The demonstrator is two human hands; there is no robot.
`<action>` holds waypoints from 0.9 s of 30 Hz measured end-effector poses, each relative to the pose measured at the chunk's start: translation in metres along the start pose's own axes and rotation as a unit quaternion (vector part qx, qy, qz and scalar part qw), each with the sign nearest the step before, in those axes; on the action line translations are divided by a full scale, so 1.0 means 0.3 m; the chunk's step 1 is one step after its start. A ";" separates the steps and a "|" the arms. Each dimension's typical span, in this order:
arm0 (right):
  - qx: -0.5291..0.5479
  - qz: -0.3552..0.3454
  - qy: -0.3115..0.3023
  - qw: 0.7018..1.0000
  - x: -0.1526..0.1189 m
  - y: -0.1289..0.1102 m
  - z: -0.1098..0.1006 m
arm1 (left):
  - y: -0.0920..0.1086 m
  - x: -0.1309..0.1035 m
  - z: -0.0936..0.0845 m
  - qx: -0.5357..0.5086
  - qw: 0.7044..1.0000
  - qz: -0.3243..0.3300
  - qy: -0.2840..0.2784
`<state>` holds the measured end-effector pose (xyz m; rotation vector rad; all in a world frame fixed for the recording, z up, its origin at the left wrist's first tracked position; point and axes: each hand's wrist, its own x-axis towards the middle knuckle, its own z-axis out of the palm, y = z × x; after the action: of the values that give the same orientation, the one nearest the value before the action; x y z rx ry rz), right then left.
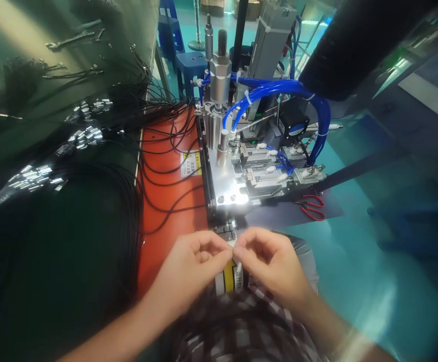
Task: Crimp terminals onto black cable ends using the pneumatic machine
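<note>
The left hand (200, 256) and right hand (269, 256) are brought close together, thumbs and fingertips pinched narrow; whether anything small is gripped cannot be told. On the near side, a label (228, 280) is partly covered, though 运行 can be read. The machine (219, 168) is set just beyond. On the red base (170, 246), left, a second label (191, 163) is blurred. Farther left, silver connectors (34, 178) are bundled. Far off, boxes (247, 9) are cut off, their contents hidden.

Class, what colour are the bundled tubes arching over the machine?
Blue; the tubes show best in the head view.
</note>
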<state>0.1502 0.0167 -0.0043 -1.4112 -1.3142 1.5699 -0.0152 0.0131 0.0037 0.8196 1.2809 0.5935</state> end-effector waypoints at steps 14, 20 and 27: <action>0.077 -0.061 -0.150 0.984 0.030 0.010 -0.048 | 0.009 0.015 -0.031 -0.053 0.989 -0.050 -0.130; 0.002 -0.104 -0.190 0.976 0.059 0.012 -0.067 | 0.007 0.015 -0.021 0.007 0.995 -0.045 -0.086; -0.029 -0.045 -0.085 0.995 0.041 0.006 -0.057 | -0.018 0.013 -0.011 0.012 0.999 -0.011 -0.028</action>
<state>0.1644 0.0317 -0.0087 -1.2563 -1.5118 1.6322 -0.0179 0.0135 -0.0033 0.8345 1.2460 0.5352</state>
